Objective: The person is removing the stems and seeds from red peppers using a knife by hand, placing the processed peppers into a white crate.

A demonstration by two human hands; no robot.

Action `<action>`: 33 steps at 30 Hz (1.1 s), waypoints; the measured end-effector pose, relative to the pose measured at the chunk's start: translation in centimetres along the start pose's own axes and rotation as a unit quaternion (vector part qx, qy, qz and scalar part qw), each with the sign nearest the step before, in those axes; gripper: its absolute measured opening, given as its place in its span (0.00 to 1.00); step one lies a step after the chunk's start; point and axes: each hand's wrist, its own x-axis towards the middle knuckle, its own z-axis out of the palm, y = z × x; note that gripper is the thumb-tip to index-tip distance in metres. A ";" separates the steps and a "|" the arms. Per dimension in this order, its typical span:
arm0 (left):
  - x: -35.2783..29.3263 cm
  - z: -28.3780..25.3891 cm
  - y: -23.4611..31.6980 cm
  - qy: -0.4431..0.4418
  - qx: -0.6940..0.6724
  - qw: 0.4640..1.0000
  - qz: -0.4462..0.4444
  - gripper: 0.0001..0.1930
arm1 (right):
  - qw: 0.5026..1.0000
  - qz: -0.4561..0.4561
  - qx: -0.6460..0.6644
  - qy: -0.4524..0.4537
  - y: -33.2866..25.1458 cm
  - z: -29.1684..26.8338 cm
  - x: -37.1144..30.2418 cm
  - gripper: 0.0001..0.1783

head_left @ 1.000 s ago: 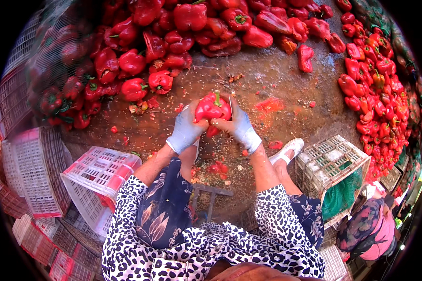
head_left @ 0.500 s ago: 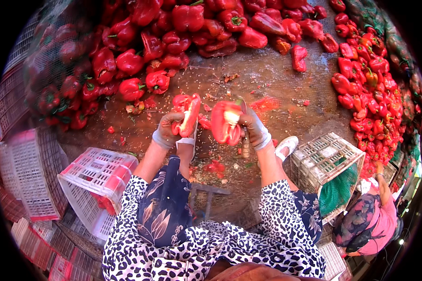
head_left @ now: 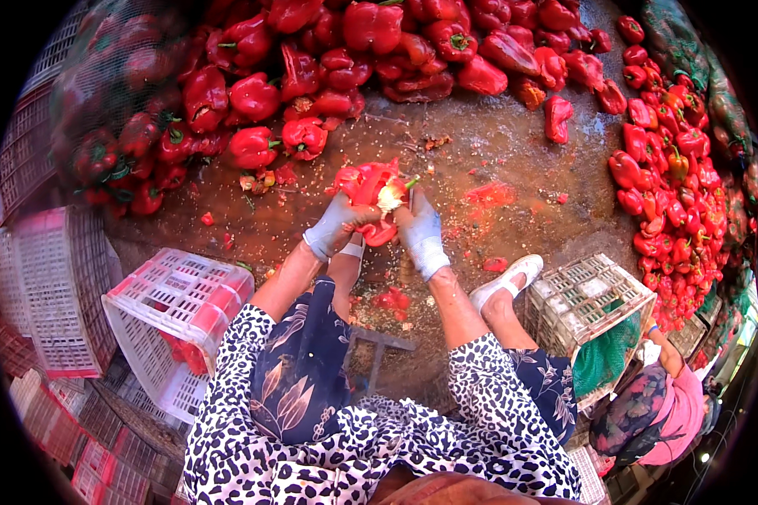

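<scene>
In front of my knees, both gloved hands meet at a split red bell pepper (head_left: 359, 182). My left hand (head_left: 332, 225) is closed round the red pieces from the left. My right hand (head_left: 423, 234) is closed at the pale seed core (head_left: 390, 196), which has a green stem (head_left: 412, 181); its thumb presses against the pepper. No knife can be made out in the right hand now; the fingers hide part of what it holds. Small red scraps and pale seeds lie on the wet brown floor (head_left: 455, 219) below.
A large heap of red peppers (head_left: 374, 29) lies ahead, with a netted sack (head_left: 114, 93) at its left. Another heap (head_left: 678, 198) is at right. A crate (head_left: 181, 290) holding red pieces stands left, a crate with green netting (head_left: 588, 290) right. A person in pink (head_left: 678, 412) works at far right.
My hands have come together; before, they held two separate pepper halves, and a knife showed at the right hand. The core with its stem now shows between them. The view has shifted slightly.
</scene>
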 end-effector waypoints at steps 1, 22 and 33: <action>0.0 0.3 -0.5 0.048 -0.047 0.996 0.051 0.25 | 1.000 -0.007 -0.006 -0.018 -0.1 -0.3 -0.1 0.23; -0.5 -0.8 -1.5 0.142 0.241 0.954 0.107 0.23 | 0.999 -0.012 0.022 -0.030 0.0 -3.7 -0.8 0.12; -1.7 5.4 3.1 0.076 0.147 0.985 0.054 0.25 | 0.968 -0.025 0.107 0.224 2.7 -4.7 2.4 0.14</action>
